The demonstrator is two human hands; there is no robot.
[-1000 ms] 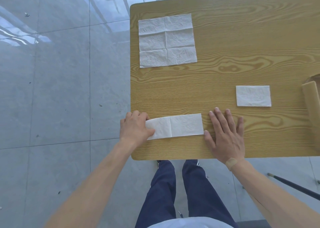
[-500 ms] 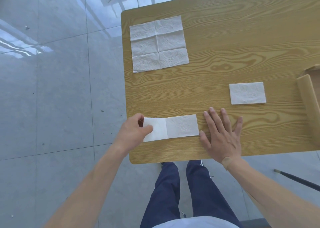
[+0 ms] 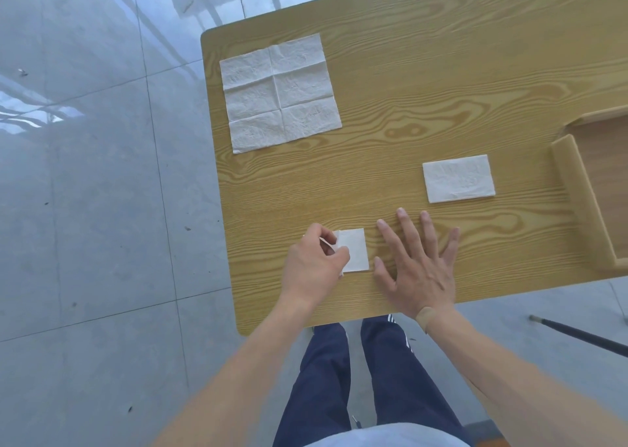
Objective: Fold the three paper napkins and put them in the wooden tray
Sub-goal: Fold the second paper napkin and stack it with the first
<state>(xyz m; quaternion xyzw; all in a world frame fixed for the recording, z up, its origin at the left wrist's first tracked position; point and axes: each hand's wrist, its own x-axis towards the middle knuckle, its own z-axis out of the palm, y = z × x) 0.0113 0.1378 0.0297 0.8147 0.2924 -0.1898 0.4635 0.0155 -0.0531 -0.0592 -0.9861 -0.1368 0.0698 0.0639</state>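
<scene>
Pinching napkin (image 3: 353, 250) edge: left hand (image 3: 314, 268), grip clamped | right hand (image 3: 416, 263) flat on worktop (image 3: 441, 83), fingers spread | tray (image 3: 574, 174) right

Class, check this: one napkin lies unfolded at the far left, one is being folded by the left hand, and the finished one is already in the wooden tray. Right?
Not quite. In the head view the finished napkin lies on the table, beside the wooden tray, not in it. The rest holds: unfolded napkin, left hand folding the near napkin.
</scene>
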